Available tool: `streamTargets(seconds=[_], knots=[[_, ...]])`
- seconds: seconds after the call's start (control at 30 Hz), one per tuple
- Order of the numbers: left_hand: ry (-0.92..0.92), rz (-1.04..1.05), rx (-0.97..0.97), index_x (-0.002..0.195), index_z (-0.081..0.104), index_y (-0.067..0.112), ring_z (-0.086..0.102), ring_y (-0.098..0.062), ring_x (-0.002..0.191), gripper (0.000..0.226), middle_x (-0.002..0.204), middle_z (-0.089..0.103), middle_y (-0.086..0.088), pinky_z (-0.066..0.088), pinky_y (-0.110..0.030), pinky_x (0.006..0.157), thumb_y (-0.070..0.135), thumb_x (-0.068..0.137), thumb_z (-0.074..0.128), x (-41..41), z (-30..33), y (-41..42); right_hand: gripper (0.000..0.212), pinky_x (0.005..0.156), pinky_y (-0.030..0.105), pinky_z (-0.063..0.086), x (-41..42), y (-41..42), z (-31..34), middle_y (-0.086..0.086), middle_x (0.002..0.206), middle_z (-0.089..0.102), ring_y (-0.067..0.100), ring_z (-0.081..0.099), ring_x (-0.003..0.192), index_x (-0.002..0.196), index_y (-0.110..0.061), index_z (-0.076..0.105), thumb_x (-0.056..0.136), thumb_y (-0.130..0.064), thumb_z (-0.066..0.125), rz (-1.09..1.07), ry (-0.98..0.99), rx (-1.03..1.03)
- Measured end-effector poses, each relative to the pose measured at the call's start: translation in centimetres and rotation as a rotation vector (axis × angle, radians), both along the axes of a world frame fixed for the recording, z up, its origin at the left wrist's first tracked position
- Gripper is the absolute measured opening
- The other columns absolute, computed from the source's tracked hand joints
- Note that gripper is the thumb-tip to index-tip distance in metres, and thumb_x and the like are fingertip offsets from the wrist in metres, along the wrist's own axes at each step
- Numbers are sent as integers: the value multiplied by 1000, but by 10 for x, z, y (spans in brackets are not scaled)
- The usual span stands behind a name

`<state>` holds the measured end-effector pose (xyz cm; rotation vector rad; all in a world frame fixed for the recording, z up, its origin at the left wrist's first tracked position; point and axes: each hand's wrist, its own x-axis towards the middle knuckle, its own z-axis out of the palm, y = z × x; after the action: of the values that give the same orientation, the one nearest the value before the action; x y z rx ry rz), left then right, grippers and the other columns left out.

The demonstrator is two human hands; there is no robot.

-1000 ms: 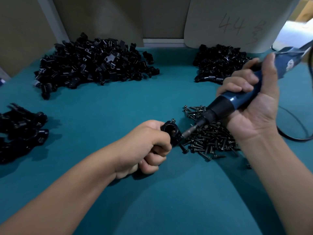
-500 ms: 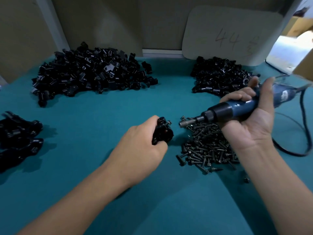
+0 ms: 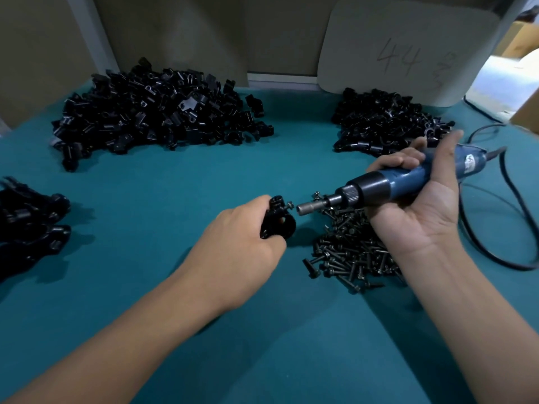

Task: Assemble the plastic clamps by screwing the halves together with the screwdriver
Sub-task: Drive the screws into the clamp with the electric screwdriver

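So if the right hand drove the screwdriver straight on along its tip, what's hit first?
Probably the screw standing out of the clamp held by the left hand; depth is uncertain.

This is an assembly workstation in a small factory or workshop. A table [image 3: 145, 193] covered in teal felt carries bulk heaps of identical black plastic parts [image 3: 154, 109], a second heap [image 3: 385, 121] at the back right, finished pieces [image 3: 29, 223] at the left edge, and a loose pile of screws [image 3: 350, 255]. A corded blue electric screwdriver [image 3: 402, 176] is in use. A board [image 3: 408, 51] with the handwritten number 44 leans against plain partition walls [image 3: 180, 33].
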<state>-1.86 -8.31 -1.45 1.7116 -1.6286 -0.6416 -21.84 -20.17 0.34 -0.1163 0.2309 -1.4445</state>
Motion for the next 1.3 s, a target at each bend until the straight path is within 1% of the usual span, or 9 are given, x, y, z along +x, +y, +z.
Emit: streamTargets(seconds=[0.13,0.27,0.37,0.5,0.6,0.73,0.83,1.13,1.3], knots=[[-39,-24,4,81,47,22,43,-20,53,9,62,51,5,40,-43,51,23,87,53,-1,0,2,33,65,19,53,0,0,1,-8,72,56,5,54,59,87,-14,65,93,-42,83,-22,23,8],[-103,-11,7,82,47,25,51,-24,53,7,63,55,3,47,-48,51,32,80,47,-2,1,5,33,67,19,52,0,1,1,-8,73,55,5,54,60,88,-15,64,93,-42,82,-32,64,-12],[-159,-40,4,83,47,24,55,-26,58,6,67,58,0,48,-46,51,28,85,50,-3,3,6,35,69,19,51,-1,3,2,-9,73,54,5,53,61,91,-15,64,95,-46,78,-23,65,-56],[-99,-129,109,83,51,16,48,-23,59,10,70,57,-1,38,-38,54,17,90,58,1,5,4,37,69,18,49,-1,7,3,-9,74,52,4,49,62,96,-16,65,93,-51,75,4,84,-161],[-83,-103,93,83,51,16,47,-23,59,12,69,55,1,35,-35,53,13,92,59,2,3,3,38,68,20,49,1,7,4,-9,73,51,5,50,62,93,-17,62,93,-53,73,7,89,-197],[-166,-73,44,81,46,21,48,-20,56,16,67,56,2,35,-36,52,20,93,56,0,-3,3,40,67,20,49,2,6,4,-9,72,50,6,50,60,88,-17,60,98,-56,68,2,91,-160],[-196,-73,27,81,44,23,50,-21,58,13,68,56,2,35,-37,52,26,90,53,1,-6,2,40,64,20,48,2,5,2,-10,71,49,5,48,59,87,-18,60,98,-55,70,4,84,-128],[-283,-54,-18,82,38,28,55,-25,61,13,67,56,2,40,-42,53,30,89,49,3,-10,0,38,63,20,48,2,4,0,-10,72,50,5,49,57,87,-19,59,94,-52,76,8,86,-74],[-370,-36,-52,85,35,29,54,-24,60,14,66,54,2,33,-41,51,30,89,49,5,-12,-2,37,62,21,49,4,2,-1,-10,72,51,5,50,56,88,-19,59,95,-51,76,-3,111,-55]])
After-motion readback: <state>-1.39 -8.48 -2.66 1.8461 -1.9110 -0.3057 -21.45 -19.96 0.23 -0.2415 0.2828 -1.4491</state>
